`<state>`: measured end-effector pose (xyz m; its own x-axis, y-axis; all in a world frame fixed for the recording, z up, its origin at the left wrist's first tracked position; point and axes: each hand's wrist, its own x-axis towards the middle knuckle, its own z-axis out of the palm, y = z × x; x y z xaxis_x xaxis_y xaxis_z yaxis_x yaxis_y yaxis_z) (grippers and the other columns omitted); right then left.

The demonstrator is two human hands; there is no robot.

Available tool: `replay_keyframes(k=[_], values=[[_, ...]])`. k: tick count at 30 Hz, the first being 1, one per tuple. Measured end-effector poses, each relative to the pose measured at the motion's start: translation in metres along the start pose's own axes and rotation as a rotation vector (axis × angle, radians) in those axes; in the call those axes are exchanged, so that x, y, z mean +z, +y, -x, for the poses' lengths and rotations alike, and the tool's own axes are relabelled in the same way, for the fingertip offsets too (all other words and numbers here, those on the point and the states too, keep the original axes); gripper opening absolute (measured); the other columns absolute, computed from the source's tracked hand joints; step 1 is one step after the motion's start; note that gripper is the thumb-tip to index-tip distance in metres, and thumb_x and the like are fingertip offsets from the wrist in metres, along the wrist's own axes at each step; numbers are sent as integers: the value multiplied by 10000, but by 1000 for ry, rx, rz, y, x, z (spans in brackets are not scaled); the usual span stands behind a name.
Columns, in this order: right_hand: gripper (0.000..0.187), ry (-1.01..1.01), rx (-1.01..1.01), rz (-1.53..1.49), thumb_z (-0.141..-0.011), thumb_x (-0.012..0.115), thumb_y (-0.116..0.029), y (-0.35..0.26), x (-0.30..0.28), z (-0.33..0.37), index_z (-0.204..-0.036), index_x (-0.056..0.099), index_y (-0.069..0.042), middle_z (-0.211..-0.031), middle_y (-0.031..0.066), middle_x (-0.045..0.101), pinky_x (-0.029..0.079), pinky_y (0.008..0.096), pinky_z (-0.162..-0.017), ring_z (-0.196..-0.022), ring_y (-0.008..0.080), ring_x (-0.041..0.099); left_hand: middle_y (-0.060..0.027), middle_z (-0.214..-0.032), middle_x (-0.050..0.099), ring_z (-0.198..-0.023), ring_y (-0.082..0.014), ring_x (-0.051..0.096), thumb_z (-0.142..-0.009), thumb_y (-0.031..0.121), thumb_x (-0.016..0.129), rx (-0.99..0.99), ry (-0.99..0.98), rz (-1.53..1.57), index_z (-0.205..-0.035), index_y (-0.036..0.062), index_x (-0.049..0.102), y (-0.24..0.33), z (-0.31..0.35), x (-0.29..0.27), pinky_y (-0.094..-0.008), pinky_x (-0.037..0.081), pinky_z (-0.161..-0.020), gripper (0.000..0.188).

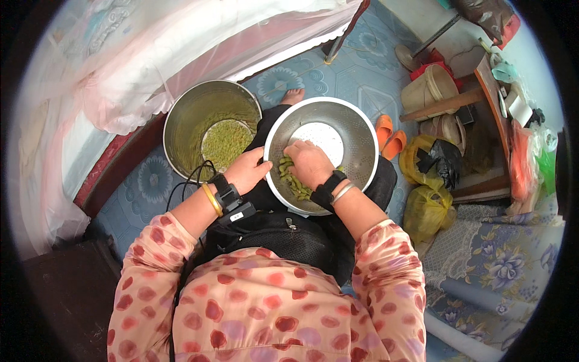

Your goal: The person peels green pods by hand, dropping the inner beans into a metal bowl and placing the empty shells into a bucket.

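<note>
Landmark for this report: the steel colander (356, 136) resting on the person's lap.

Right hand (309, 163): inside the colander, palm down on a heap of green bean pods (294, 181) at the near side of the colander floor. The fingers curl down into the pods; whether they are closed on one cannot be told from this view.

Left hand (246, 170): at the colander's left rim, fingers bent and reaching over the edge toward the pods. It appears to pinch something small, but the contents are hidden.

Left of the colander, on the tiled floor (362, 72), stands a large steel pot (187, 120). A rounded mass of small pale green shelled beans (226, 142) lies in its bottom.

Progress, as judged: the pot already carries a fair quantity of shelled beans, while only a modest heap of pods lies in the colander, much of whose perforated floor is bare. The work looks well past halfway; the pods under the hands are still to be opened.

Other items: orange slippers (389, 137) just right of the colander, yellow bags (427, 205) further right, a draped net (181, 42) beyond the pot.
</note>
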<state>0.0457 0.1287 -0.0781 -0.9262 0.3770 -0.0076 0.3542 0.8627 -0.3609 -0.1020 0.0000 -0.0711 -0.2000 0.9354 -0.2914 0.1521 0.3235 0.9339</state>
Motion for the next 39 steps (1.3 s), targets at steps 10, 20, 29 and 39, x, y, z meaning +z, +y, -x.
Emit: replay_keyframes(k=[10, 20, 29, 39], values=[[154, -119, -39, 112, -719, 570, -100, 5, -4, 41, -863, 624, -112, -826, 84, 558, 453, 391, -750, -867, 275, 557, -71, -826, 603, -706, -134, 564, -851, 84, 521, -6, -15, 108, -1087, -15, 523, -9, -4, 0, -280, 472, -657, 256], [100, -100, 10, 179, -706, 569, -95, 28, -20, 60, -791, 620, -80, -788, 98, 562, 465, 389, -748, -831, 294, 555, -2, -904, 565, -761, -82, 508, -886, 150, 511, -42, -70, 143, -1140, 27, 500, -1, -1, -2, -235, 438, -679, 282], [126, -55, 70, 201, -695, 646, -153, 14, 2, 12, -790, 615, -77, -836, 99, 566, 457, 378, -777, -869, 292, 548, -63, -936, 594, -739, -120, 558, -864, 102, 530, -46, -54, 165, -1133, -28, 497, 3, 1, -7, -254, 470, -674, 301], [165, 18, -20, -41, -659, 661, -87, 21, -4, 9, -803, 583, -72, -809, 112, 569, 459, 381, -750, -829, 312, 554, -68, -929, 602, -729, -122, 564, -863, 95, 531, -26, -59, 137, -1129, -31, 497, 2, 2, -8, -258, 477, -674, 296]])
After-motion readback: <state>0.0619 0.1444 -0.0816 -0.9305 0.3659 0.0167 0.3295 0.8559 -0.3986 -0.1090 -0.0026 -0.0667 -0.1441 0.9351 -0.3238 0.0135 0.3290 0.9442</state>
